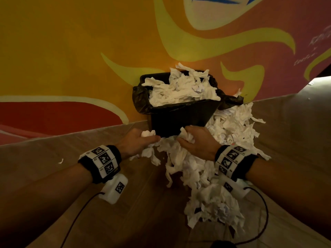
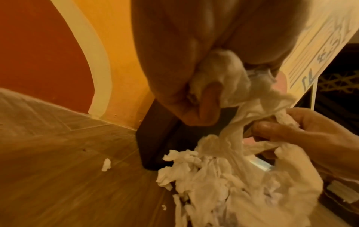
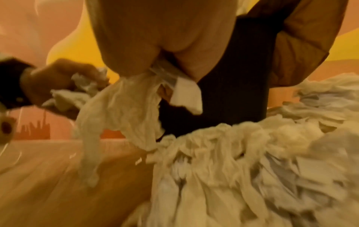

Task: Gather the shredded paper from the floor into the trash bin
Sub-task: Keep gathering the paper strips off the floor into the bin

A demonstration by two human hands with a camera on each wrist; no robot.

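Painted wall: orange, yellow, red and pink swirls fill the whole back of the head view, wall (image 1: 71, 51) running right down to the floor line.
Floor: wood-look planks (image 1: 44, 185), warm brown, carrying everything else in shot.
Trash bin: black bin (image 1: 179, 120) standing against the wall, a dark liner bag (image 1: 139, 99) folded over its rim, and it's heaped above the rim with white scraps.
Shredded paper: big white drift of shredded paper (image 1: 206, 185) on the floor, starting at the front foot of the bin and spreading along its right side and back toward the camera; more of the same stuff sits piled inside the bin.
Left hand: left hand (image 1: 138, 142) low at the bin's front left corner, fingers curled round a small clump of shreds; the left wrist view shows the thumb clamped over the wad, strands trailing down to the pile.
Right hand: right hand (image 1: 195, 142) just beside it at the bin's front edge, fingers closed on another bunch, a long crumpled strip hanging from the fist in the right wrist view.
Wristbands: black bands with white marker tiles on both wrists, left one (image 1: 100, 161), a cable trailing off each.
Stray scrap: one lone white scrap (image 1: 61, 161) on the planks, well apart to the left.
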